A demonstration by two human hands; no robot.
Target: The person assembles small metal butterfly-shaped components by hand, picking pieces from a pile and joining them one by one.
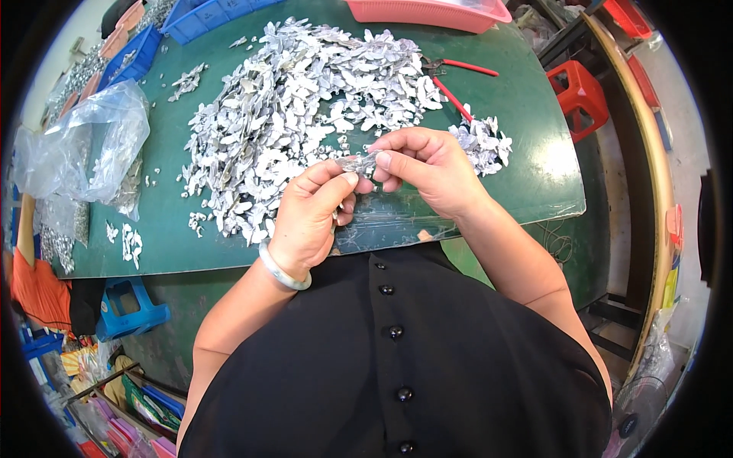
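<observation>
Near the table's front edge, my left hand [305,217] and my right hand [437,174] meet with fingertips almost touching. Both are closed in a pinch on a small silvery metal piece [353,162], largely covered by the fingers. Its exact shape, and whether it is one piece or two, I cannot tell. Just beyond my hands spreads a big heap of silvery butterfly-shaped metal pieces [259,114]. A smaller pile of such pieces [482,143] lies right of my right hand. Red-handled pliers [456,99] rest between heap and pile, jaws against the heap.
The green table [534,160] carries a clear plastic bag [99,145] at left. Blue bins [206,19] and a pink basket [427,14] line its far side. Beside it stand a red stool [578,99] and a blue stool [131,309].
</observation>
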